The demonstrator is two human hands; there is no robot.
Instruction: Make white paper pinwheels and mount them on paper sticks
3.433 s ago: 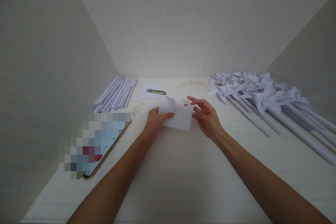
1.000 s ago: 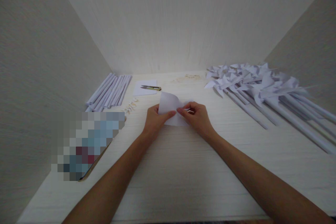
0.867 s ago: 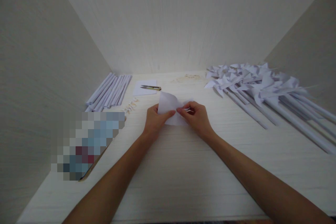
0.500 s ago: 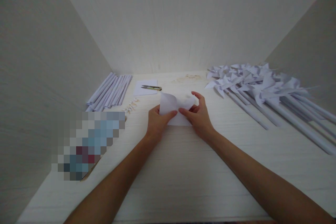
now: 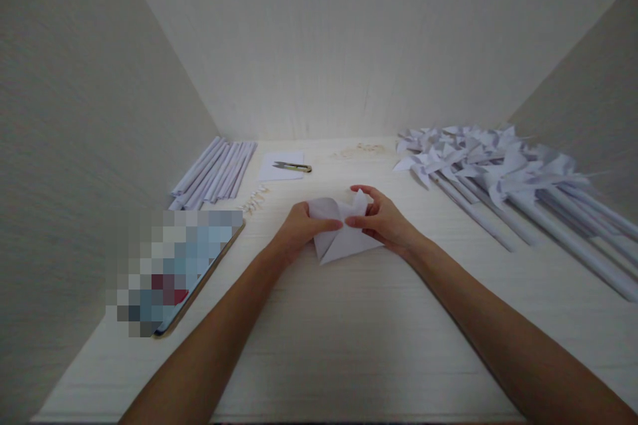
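Curled white paper [image 5: 349, 244] was pinned near its centre
Over the middle of the counter [image 5: 309, 345], left hand [image 5: 302, 231] and right hand [image 5: 387, 220] clamped it, thumbs nearly touching, presumably so bent corners could not spring back; snips [image 5: 294, 167] lay far left on flat sheets [image 5: 279, 174].

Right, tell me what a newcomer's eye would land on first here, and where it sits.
Probably the heap of white paper pinwheels toward the back right of the table, their sticks slanting down to the right. Next comes the curled paper at the centre, held by the left hand and right hand. Then the dark-bladed snips on a white sheet, left of centre at the back.
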